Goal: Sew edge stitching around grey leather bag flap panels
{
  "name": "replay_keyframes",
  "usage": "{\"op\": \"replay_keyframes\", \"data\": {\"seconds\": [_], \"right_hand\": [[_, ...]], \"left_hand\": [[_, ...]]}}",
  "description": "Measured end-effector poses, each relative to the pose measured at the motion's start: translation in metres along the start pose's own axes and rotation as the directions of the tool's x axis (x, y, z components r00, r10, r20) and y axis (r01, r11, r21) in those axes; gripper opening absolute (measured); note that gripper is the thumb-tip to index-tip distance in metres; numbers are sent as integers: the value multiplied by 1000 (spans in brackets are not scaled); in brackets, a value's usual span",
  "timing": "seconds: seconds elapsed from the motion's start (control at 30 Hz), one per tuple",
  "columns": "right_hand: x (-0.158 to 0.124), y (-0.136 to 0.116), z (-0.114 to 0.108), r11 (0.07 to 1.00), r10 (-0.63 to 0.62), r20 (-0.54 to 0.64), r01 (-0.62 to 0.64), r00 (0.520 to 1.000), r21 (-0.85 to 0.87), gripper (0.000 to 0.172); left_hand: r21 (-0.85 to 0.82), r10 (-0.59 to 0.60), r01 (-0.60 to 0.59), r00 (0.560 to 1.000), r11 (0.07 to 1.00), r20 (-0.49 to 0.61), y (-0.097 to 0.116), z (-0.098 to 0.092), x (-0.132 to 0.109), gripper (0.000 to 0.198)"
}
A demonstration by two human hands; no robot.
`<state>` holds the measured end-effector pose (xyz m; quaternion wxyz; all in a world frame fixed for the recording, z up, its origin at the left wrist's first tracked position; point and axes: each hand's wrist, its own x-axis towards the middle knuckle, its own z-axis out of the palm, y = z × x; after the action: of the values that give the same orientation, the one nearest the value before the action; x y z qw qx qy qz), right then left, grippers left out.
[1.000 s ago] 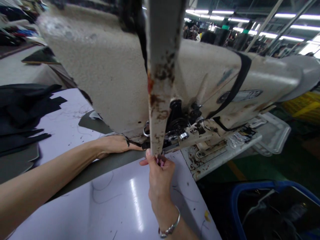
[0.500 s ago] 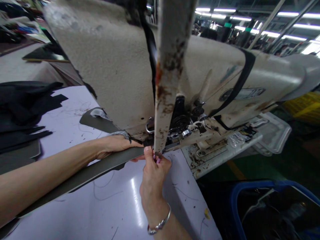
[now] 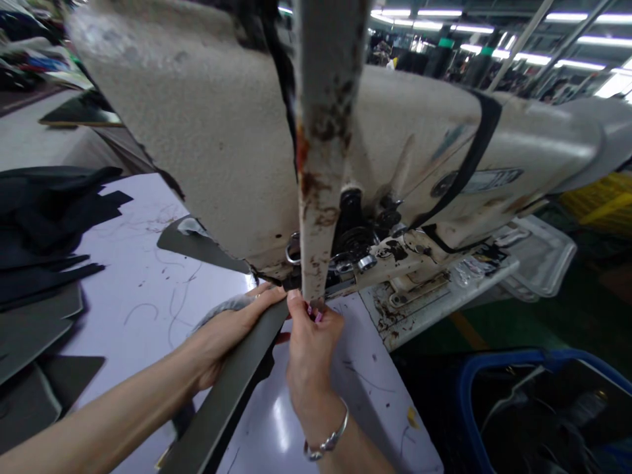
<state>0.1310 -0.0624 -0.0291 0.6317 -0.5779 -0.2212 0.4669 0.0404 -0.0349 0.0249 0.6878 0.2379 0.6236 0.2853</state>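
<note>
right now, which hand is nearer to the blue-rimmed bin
The right hand. It is left of the blue-rimmed bin in the picture, apart from it; the left hand is farther left, at the grey strip.

Lit ceiling tubes [image 3: 428, 25], slanting poles [image 3: 521, 44], dark green floor [image 3: 501, 332], yellowish stripe [image 3: 467, 331].

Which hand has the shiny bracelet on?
The right hand: a silver bracelet circles its wrist. The left hand is different, because its wrist is bare.
</note>
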Motion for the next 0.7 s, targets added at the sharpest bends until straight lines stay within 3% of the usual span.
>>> {"op": "replay_keyframes", "data": {"seconds": [0.1, 0.27, 0.4, 0.57, 0.7], "right_hand": [[3, 0, -7, 999, -19, 18, 19, 1000, -30, 29], [11, -6, -22, 998, -1, 67, 5, 998, -61, 31], [19, -21, -32, 997, 65, 175, -56, 982, -54, 28], [30, -34, -41, 993, 84, 261, -61, 962, -97, 26], [36, -38, -45, 983, 91, 287, -40, 954, -178, 23]], "left_hand": [[-23, -43, 42, 998, 999, -40, -9, 11, -7, 62], [-212, 97, -111, 992, 971, -77, -31, 31, -7, 50], [-375, 181, -215, 976, 902, -124, -45, 50, -6, 44], [-490, 188, -303, 944, 817, -271, -49, 70, -4, 38], [-539, 233, -360, 928, 761, -290, -46, 76, -2, 35]]}}
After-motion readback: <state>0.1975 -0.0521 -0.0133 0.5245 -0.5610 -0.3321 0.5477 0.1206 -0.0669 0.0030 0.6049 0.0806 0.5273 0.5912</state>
